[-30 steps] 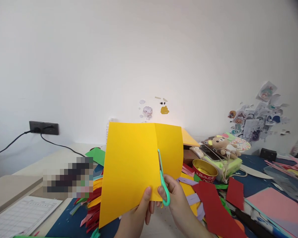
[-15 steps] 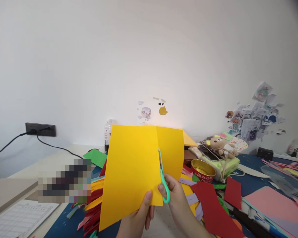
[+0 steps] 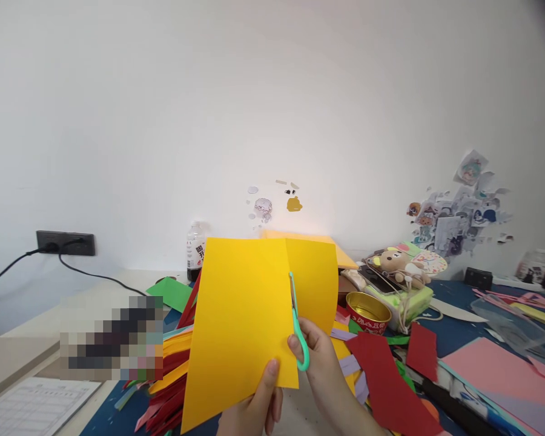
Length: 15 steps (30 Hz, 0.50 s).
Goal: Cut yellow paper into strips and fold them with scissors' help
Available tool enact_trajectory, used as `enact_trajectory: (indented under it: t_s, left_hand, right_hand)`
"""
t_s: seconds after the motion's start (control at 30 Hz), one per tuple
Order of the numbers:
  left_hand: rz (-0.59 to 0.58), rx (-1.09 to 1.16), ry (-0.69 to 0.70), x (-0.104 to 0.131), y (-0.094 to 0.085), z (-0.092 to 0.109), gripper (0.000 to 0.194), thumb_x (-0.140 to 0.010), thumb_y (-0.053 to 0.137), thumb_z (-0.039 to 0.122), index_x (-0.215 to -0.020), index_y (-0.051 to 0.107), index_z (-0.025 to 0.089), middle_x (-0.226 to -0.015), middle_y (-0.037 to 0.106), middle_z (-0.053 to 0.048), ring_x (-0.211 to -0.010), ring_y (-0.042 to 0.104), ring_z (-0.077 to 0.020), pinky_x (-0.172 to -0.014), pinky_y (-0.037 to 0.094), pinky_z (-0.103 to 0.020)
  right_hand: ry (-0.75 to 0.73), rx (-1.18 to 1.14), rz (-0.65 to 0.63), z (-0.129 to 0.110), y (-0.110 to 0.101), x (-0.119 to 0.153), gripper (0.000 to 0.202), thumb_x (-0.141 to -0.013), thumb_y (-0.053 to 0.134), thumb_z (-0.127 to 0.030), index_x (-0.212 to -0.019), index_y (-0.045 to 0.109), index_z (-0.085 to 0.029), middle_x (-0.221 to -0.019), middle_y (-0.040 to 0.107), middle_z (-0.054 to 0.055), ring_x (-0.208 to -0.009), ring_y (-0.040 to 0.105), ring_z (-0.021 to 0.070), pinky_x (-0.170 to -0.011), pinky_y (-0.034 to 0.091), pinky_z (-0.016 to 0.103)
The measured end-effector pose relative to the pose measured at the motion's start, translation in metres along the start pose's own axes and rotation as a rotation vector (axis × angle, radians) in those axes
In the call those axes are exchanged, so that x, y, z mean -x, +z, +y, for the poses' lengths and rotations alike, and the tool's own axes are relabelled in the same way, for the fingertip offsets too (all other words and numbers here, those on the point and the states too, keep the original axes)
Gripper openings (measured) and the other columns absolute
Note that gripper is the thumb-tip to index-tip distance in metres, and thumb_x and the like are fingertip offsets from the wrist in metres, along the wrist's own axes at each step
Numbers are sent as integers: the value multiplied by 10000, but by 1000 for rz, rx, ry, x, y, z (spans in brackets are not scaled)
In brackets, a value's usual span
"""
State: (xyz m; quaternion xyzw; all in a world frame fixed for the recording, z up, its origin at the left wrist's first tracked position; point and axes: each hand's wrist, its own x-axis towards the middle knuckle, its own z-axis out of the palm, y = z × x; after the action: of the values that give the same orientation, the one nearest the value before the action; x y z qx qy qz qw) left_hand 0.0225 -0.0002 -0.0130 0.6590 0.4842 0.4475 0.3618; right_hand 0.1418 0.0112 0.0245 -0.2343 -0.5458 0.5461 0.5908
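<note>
A large yellow sheet of paper [image 3: 240, 303] stands upright in front of me, slit from its lower edge partway up, with the right part bending back. My left hand [image 3: 258, 402] pinches its bottom edge, thumb on the near face and fingers behind. In my right hand [image 3: 315, 357] is a pair of scissors with mint-green handles [image 3: 302, 348]. Their blades lie in the slit and look closed or nearly so; one blade is hidden by the paper.
Red paper pieces [image 3: 384, 381] and a red and gold tin [image 3: 367, 313] lie to the right, near a plush bear [image 3: 397, 263]. Bundled paper strips [image 3: 168, 387] and a green folded paper [image 3: 170, 293] are left. A bottle [image 3: 195, 251] stands by the wall.
The view has shifted slightly, and the sheet sits a little lower in it. Both hands keep their grips, and the scissors stay at about the same place in the slit.
</note>
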Motion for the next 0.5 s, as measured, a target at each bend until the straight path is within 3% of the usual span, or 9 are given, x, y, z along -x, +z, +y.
enact_trajectory:
  t_s: [0.2,0.5]
  left_hand:
    - [28,-26,6,2,2,-2,634,-785,236,624,-287,250,233,-281,267,48,-330,373,-89,-612,414,-196]
    - [-24,-93,-42,3,3,-3,630,-785,205,630,-302,270,231,-299,265,41,-348,388,-100,-565,413,-195]
  right_hand:
    - [-10,19,10,1,-2,-2,269,-714,652,-398,-814,577,-160,-751,664,48,-679,597,158,-620,448,247]
    - [5,19,39,-4,-2,-2,292,-688,660,-435,-770,568,-170,-730,660,39,-642,596,172,-589,443,263]
